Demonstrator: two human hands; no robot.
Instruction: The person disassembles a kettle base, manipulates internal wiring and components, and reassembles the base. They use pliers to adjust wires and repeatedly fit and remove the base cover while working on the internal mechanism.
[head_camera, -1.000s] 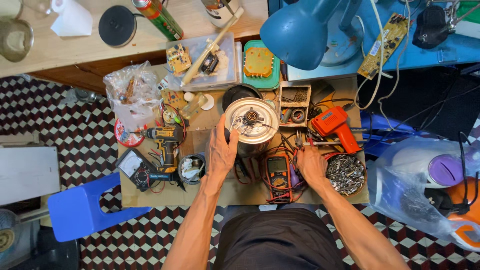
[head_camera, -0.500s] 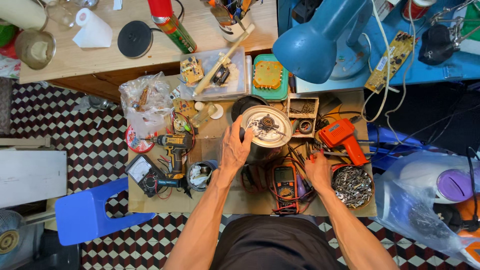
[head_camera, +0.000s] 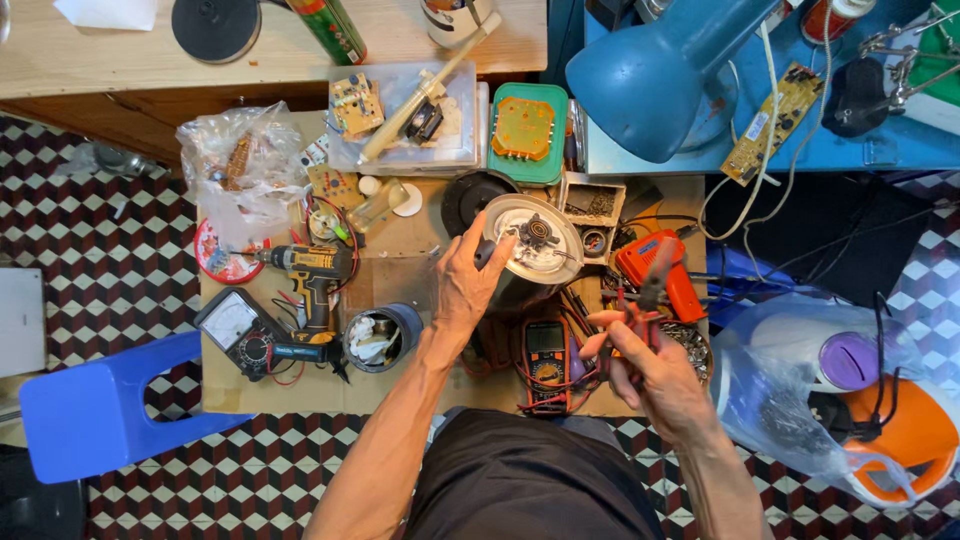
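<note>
My left hand (head_camera: 462, 285) grips the near-left rim of a round metal appliance body (head_camera: 535, 240) that stands on the cardboard-covered work table (head_camera: 400, 270), its underside with a central fitting facing up. My right hand (head_camera: 648, 368) is raised above the table's front right and holds red-handled pliers (head_camera: 648, 285), jaws pointing away from me. A black and orange multimeter (head_camera: 545, 362) with red leads lies between my two forearms.
A yellow cordless drill (head_camera: 312, 272), an analog meter (head_camera: 232, 325) and a grey cup (head_camera: 385, 335) lie at the left. A red soldering gun (head_camera: 665, 272), a green box (head_camera: 525, 130), a clear tray (head_camera: 400, 125), a blue lamp (head_camera: 660, 80), a blue stool (head_camera: 90, 410) and a bagged appliance (head_camera: 850, 390) surround the table.
My right hand has lifted off the table by the multimeter and now holds pliers in the air. My left hand stays on the metal appliance body.
</note>
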